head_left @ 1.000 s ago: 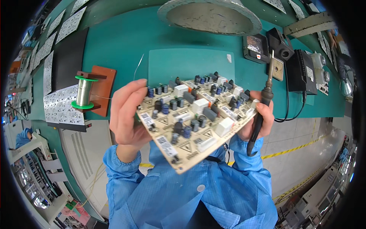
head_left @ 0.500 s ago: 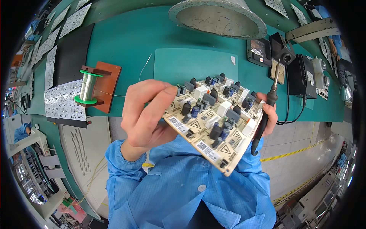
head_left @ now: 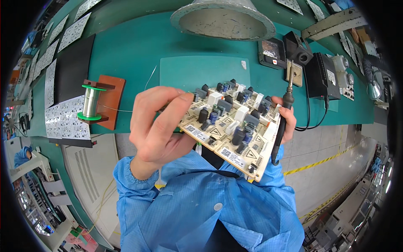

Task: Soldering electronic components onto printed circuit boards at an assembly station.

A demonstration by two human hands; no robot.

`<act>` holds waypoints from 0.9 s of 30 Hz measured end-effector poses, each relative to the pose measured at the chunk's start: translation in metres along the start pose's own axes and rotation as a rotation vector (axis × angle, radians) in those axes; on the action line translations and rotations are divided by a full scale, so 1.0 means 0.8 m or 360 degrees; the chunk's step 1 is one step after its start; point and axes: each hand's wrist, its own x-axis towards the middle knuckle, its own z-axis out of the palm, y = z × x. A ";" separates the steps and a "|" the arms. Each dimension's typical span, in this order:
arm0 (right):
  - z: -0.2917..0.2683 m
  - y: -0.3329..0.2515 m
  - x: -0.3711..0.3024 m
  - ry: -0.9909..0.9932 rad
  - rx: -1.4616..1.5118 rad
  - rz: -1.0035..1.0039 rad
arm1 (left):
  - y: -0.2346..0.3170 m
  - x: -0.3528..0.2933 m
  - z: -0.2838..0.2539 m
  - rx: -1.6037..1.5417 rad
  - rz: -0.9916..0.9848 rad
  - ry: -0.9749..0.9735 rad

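Observation:
Between my two hands a tan circuit board (head_left: 228, 138), crowded with capacitors and white and grey block parts, is held tilted above the bench's front edge. My left hand (head_left: 157, 126) pinches its left edge, thumb and forefinger closed by a small black component. Along the right edge, my right hand (head_left: 286, 122) grips the board and a black-handled soldering iron (head_left: 280, 136) together, its tip pointing away from me. Thin solder wire (head_left: 115, 108) runs from a green-rimmed spool (head_left: 90, 102) behind my left hand, and a wire end stands up beyond it.
A green mat (head_left: 201, 69) lies behind the board, under a large metal hood (head_left: 222, 25). At the right stand a black soldering station (head_left: 322, 77), an iron holder (head_left: 297, 48) and a sponge tray (head_left: 295, 75). White circuit panels (head_left: 67, 119) lie at the left.
The bench scene has shifted leftward in the view. The board looks slightly flatter, its near corner higher in the picture. Both hands keep their hold.

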 end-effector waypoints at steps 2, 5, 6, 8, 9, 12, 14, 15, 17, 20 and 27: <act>0.001 -0.003 0.002 -0.0022 0.0034 -0.0001 | -0.001 0.000 0.000 0.0001 0.0006 0.0011; 0.002 -0.007 0.009 -0.0064 0.0054 -0.0083 | -0.006 -0.003 -0.002 0.0031 0.0022 0.0035; 0.004 -0.008 0.010 -0.0070 0.0052 -0.0089 | -0.007 -0.004 -0.003 0.0040 0.0018 0.0035; 0.006 -0.011 0.012 -0.0072 0.0041 -0.0082 | -0.011 -0.007 -0.007 0.0066 -0.0008 0.0026; 0.007 -0.013 0.014 -0.0095 0.0023 -0.0082 | -0.013 -0.009 -0.009 0.0078 -0.0030 0.0017; 0.007 -0.020 0.015 -0.0144 -0.0027 -0.0094 | -0.018 -0.014 -0.014 0.0114 -0.0093 0.0007; 0.013 -0.025 0.014 -0.0119 0.0001 -0.0076 | -0.018 -0.019 -0.017 0.0182 -0.0158 0.0009; 0.014 -0.028 0.014 -0.0161 0.0016 -0.0060 | -0.014 -0.024 -0.021 0.0276 -0.0205 -0.0055; 0.021 -0.031 0.015 -0.0149 0.0048 -0.0079 | -0.009 -0.037 -0.015 0.0203 -0.0208 0.0019; 0.030 -0.038 0.015 -0.0150 0.0075 -0.0063 | -0.014 -0.056 -0.013 0.0058 -0.0256 -0.0025; 0.031 -0.038 0.005 -0.0120 0.0153 -0.0003 | -0.061 -0.085 -0.010 -0.0198 -0.0233 0.0081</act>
